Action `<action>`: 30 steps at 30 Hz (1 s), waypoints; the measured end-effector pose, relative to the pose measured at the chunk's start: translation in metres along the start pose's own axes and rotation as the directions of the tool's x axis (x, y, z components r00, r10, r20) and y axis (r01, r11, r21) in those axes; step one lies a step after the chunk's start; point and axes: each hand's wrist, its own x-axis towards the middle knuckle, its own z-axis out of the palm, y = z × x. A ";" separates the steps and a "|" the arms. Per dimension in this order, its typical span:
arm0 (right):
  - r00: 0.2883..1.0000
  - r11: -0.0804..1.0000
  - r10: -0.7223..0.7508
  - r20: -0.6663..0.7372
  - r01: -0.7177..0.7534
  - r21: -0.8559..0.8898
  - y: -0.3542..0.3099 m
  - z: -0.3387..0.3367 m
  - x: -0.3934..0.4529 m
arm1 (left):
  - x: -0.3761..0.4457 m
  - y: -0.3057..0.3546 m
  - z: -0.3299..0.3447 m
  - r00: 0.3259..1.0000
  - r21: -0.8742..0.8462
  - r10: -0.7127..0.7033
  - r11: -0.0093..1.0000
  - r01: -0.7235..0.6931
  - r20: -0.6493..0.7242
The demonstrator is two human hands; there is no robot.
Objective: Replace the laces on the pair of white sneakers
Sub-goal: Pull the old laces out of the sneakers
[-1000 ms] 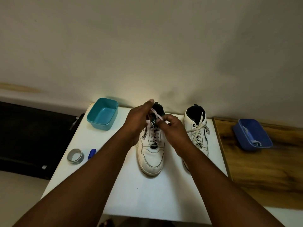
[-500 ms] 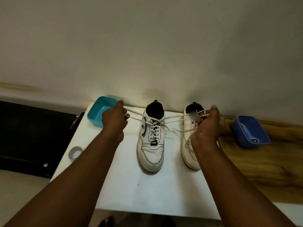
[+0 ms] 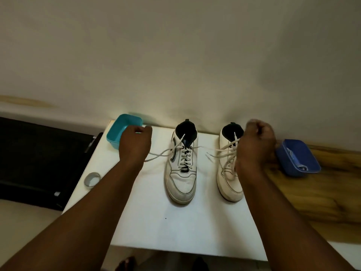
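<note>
My left hand (image 3: 134, 142) grips the lace ends (image 3: 156, 155) of the left sneaker (image 3: 182, 167); my right hand (image 3: 256, 145) is curled beside the right sneaker (image 3: 227, 173), its grip hidden.

The scene is taken by a single wide-angle camera worn on the head, so no second view is shared. It is aimed forward and down from above the near edge of the white surface (image 3: 160, 227), facing the pale wall (image 3: 175, 55) that fills the upper half of the frame. The surface is seen at arm's length, with both forearms entering from the bottom corners and reaching away from the lens. Straight lines are bent by the lens toward the edges. The surface is held at the centre; to its right a wooden top (image 3: 322, 202) is caught, to its left a dark object (image 3: 39, 157).
</note>
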 end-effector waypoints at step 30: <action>0.452 0.560 -0.068 0.889 0.755 -0.341 0.053 0.032 -0.031 | 0.000 -0.014 0.038 0.629 0.353 0.462 0.552 -0.756 0.625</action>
